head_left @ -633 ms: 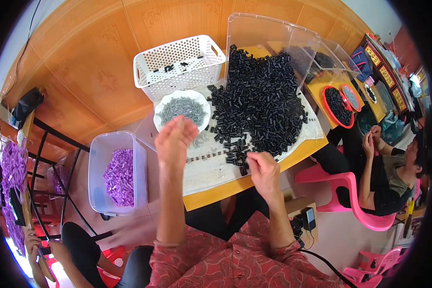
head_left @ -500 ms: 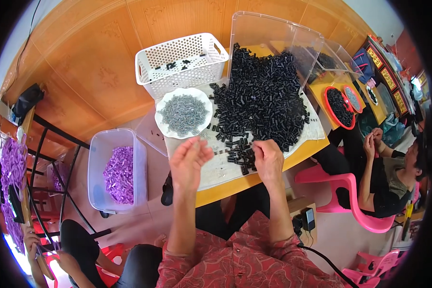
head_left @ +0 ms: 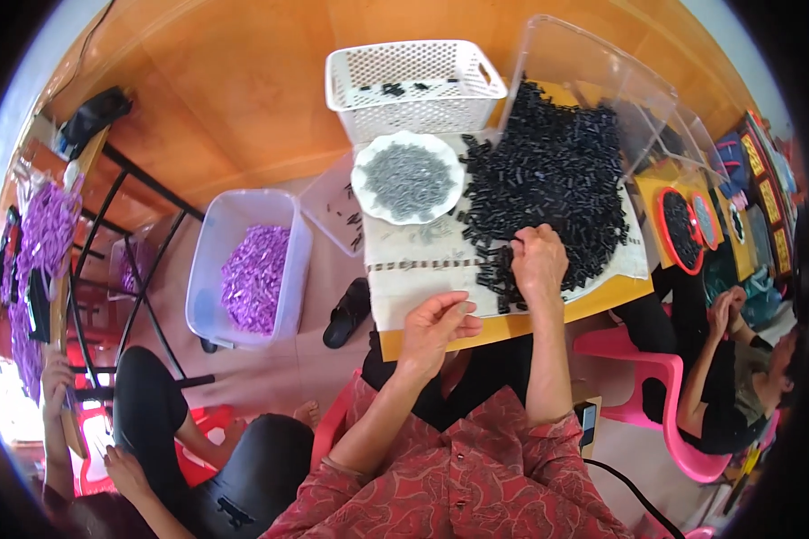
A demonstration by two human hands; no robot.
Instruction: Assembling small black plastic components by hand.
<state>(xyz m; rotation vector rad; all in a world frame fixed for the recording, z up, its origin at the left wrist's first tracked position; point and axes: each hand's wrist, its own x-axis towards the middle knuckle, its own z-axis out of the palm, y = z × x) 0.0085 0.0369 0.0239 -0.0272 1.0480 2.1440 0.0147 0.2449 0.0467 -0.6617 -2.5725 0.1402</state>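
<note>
My right hand (head_left: 540,261) is over the near part of a heap of short black tube-like pieces (head_left: 548,162), its fingers bent together at the pieces. Whatever lies between those fingertips is too small to make out. Lower and to the left, at the table's front edge, my left hand (head_left: 433,334) has its thumb and fingers drawn close together. I cannot tell what, if anything, they pinch. A white scalloped dish (head_left: 365,199) full of small clear-grey pieces (head_left: 411,180) stands left of the heap, on a pale cloth (head_left: 404,292).
A white perforated basket (head_left: 395,124) stands behind the dish; a clear bin (head_left: 638,85) lies tipped around the heap. On the floor at left sits a tub (head_left: 202,269) of purple pieces. One person sits at right on a pink chair (head_left: 643,359), another at lower left.
The view has shifted, so the table appears farther right. My left hand has drawn back from beside the dish to the table's front edge. My right hand has moved forward over the black pieces.
</note>
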